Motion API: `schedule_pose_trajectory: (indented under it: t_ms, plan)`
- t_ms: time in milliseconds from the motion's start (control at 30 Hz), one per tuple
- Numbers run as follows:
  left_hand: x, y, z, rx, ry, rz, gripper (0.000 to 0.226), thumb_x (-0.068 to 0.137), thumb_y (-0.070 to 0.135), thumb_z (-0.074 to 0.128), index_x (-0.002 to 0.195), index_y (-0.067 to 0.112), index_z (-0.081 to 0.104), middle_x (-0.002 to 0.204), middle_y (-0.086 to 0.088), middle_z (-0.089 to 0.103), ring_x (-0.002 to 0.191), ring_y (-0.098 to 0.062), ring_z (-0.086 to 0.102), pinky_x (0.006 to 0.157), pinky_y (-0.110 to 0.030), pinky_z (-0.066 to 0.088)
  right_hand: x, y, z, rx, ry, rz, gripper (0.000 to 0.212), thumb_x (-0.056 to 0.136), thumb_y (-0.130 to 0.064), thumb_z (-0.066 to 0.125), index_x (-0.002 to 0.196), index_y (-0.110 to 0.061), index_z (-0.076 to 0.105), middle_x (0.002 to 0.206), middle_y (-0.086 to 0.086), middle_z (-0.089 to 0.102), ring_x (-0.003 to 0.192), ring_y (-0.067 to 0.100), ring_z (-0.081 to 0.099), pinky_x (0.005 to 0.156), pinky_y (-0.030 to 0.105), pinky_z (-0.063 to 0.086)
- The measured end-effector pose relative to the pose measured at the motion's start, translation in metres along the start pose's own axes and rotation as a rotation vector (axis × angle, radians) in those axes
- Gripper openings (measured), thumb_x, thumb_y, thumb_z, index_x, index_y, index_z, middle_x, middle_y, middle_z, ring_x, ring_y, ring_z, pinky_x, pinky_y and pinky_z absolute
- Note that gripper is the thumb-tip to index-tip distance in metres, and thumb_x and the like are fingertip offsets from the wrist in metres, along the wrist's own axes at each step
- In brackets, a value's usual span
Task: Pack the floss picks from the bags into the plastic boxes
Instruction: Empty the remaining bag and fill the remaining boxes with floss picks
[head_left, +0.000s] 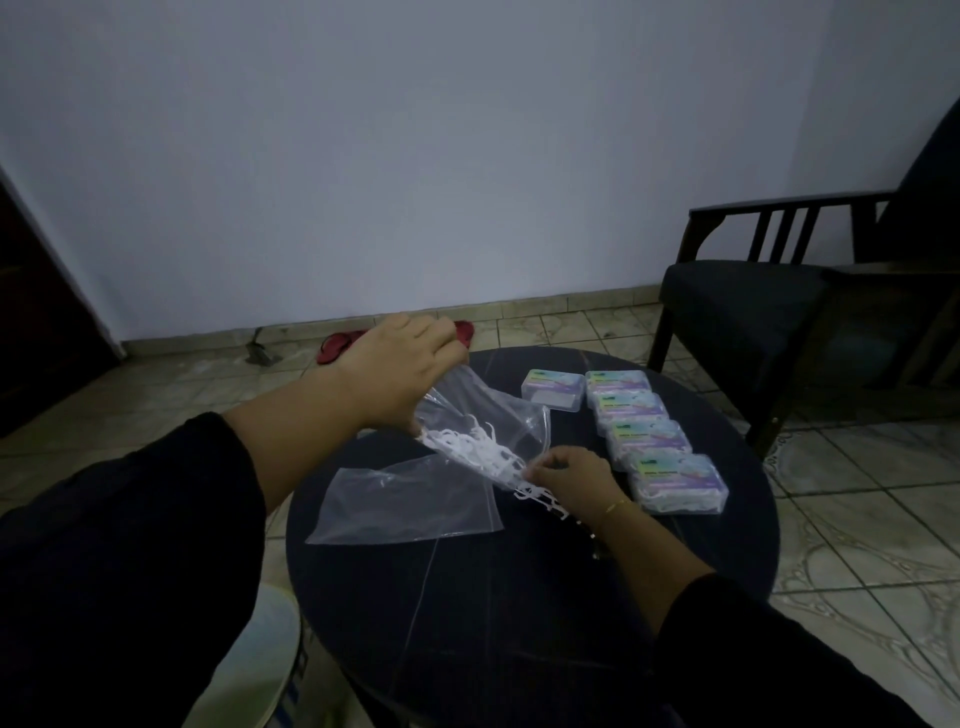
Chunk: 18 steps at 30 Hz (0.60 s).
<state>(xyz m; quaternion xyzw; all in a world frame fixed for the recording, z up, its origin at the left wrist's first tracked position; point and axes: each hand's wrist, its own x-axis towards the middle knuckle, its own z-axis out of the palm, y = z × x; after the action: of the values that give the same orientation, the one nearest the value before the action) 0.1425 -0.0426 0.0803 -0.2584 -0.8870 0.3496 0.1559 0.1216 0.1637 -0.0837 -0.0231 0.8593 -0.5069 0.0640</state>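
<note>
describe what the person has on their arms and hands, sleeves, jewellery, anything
Both arms wear dark, loose long sleeves, black or near it in the dim light. The left sleeve is pushed up, baring the forearm; the right sleeve ends further down the forearm. A thin gold-coloured bracelet circles the right wrist. The left hand and right hand are bare: no gloves, no rings visible.

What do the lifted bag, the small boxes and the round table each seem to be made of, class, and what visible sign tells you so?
Lifted bag: thin, clear, glossy plastic film; it creases and the white floss picks show through.
Small boxes: stiff, translucent plastic, slightly frosted, with printed labels on top.
Round table: dark, smooth top with faint pale veins, perhaps marble-look stone or laminate; the dim light leaves it open.
</note>
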Motion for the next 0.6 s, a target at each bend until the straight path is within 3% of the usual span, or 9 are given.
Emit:
schedule_pose_trajectory:
  t_ms: [67, 167, 233, 300, 400, 467, 533, 600]
  plan:
    - [-0.002, -0.003, 0.0, 0.066, -0.031, -0.035, 0.093, 0.069, 0.068, 0.064, 0.139, 0.02, 0.027, 0.134, -0.002, 0.035, 0.12, -0.02, 0.037, 0.1, -0.032, 0.03, -0.002, 0.0, -0.002, 0.16, 0.016, -0.022, 0.012, 0.073, -0.035, 0.073, 0.067, -0.026, 0.07, 0.081, 0.004, 0.07, 0.086, 0.022, 0.063, 0.082, 0.044, 0.055]
    - [-0.004, -0.003, 0.004, 0.137, -0.047, -0.075, 0.089, 0.072, 0.066, 0.062, 0.138, 0.018, 0.027, 0.131, -0.004, 0.036, 0.116, -0.021, 0.039, 0.095, -0.033, 0.033, -0.009, -0.004, -0.008, 0.37, -0.037, -0.06, 0.016, 0.079, -0.013, 0.071, 0.067, -0.013, 0.06, 0.073, 0.01, 0.061, 0.071, 0.021, 0.054, 0.07, 0.035, 0.05]
    - [-0.004, -0.002, 0.004, 0.134, -0.034, -0.083, 0.079, 0.077, 0.063, 0.058, 0.135, 0.018, 0.031, 0.129, -0.004, 0.037, 0.114, -0.02, 0.04, 0.093, -0.032, 0.033, -0.011, -0.006, -0.009, 0.378, -0.084, -0.078, 0.017, 0.079, -0.003, 0.068, 0.074, -0.012, 0.055, 0.077, 0.009, 0.058, 0.072, 0.02, 0.053, 0.068, 0.029, 0.046]
    - [-0.003, -0.001, 0.003, 0.115, -0.009, -0.077, 0.069, 0.079, 0.057, 0.057, 0.132, 0.019, 0.034, 0.127, -0.003, 0.039, 0.113, -0.019, 0.041, 0.092, -0.031, 0.033, -0.009, -0.003, -0.008, 0.347, -0.101, -0.049, 0.028, 0.076, 0.0, 0.071, 0.09, -0.013, 0.051, 0.094, 0.008, 0.061, 0.084, 0.019, 0.059, 0.076, 0.031, 0.051]
    - [0.0, -0.002, 0.0, 0.079, 0.013, -0.07, 0.064, 0.081, 0.057, 0.054, 0.129, 0.018, 0.037, 0.125, -0.003, 0.041, 0.11, -0.019, 0.043, 0.091, -0.031, 0.034, -0.007, 0.0, -0.004, 0.138, -0.122, 0.009, 0.071, 0.064, -0.018, 0.08, 0.123, -0.024, 0.042, 0.122, 0.0, 0.057, 0.115, 0.021, 0.053, 0.096, 0.042, 0.048]
    - [0.001, -0.003, -0.002, 0.054, 0.045, -0.075, 0.066, 0.08, 0.063, 0.052, 0.127, 0.019, 0.039, 0.124, -0.003, 0.042, 0.108, -0.019, 0.044, 0.089, -0.031, 0.034, -0.007, 0.0, -0.002, -0.074, -0.145, 0.016, 0.084, 0.06, -0.033, 0.081, 0.132, -0.033, 0.039, 0.129, -0.004, 0.053, 0.125, 0.021, 0.044, 0.103, 0.045, 0.04]
    - [0.001, -0.004, -0.003, 0.017, 0.071, -0.088, 0.067, 0.078, 0.065, 0.053, 0.125, 0.018, 0.042, 0.122, -0.003, 0.044, 0.105, -0.018, 0.045, 0.087, -0.03, 0.035, -0.009, -0.003, -0.001, -0.268, -0.14, 0.011, 0.074, 0.067, -0.043, 0.078, 0.132, -0.034, 0.043, 0.131, -0.002, 0.048, 0.129, 0.022, 0.036, 0.106, 0.043, 0.033]
    - [0.001, -0.007, -0.005, -0.014, 0.103, -0.099, 0.067, 0.075, 0.065, 0.057, 0.122, 0.017, 0.046, 0.118, -0.003, 0.046, 0.101, -0.019, 0.047, 0.084, -0.03, 0.037, -0.01, -0.008, 0.0, -0.365, -0.126, -0.033, 0.05, 0.074, -0.05, 0.072, 0.117, -0.032, 0.054, 0.125, -0.002, 0.05, 0.127, 0.023, 0.035, 0.101, 0.04, 0.032]
